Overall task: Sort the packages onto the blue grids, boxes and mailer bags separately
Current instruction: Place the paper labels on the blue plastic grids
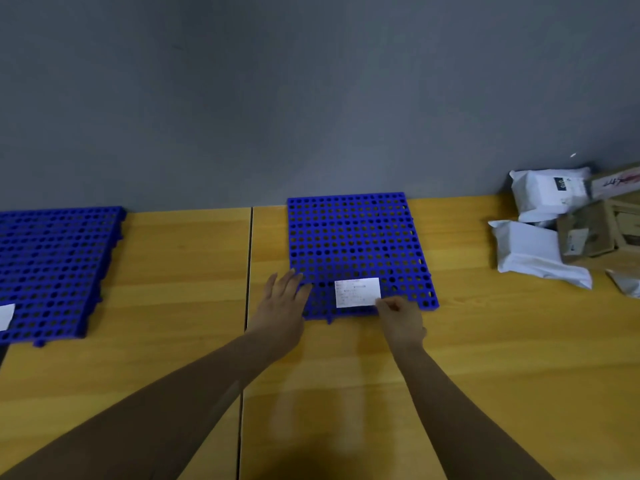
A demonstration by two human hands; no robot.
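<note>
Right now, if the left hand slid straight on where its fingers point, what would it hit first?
The left hand points across the middle blue grid, bare in that line. It would probably reach the grey wall first, though depth is unclear; the white slip lies to its right.

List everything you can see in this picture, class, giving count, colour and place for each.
centre blue grid: one, blue, on table against wall
left blue grid: one, blue, table's left, cut by frame
paper slip: one, white, centre grid's near edge
second slip: one, white, left grid, at frame edge
mailer bags: two, white, heaped far right; perhaps a greyish third
boxes: at least two, brown, same heap
table: yellow wood, seam down the middle
wall: one, grey, behind the table
left hand: open, fingers on centre grid's near left corner
right hand: pinches paper slip's near right corner
</note>
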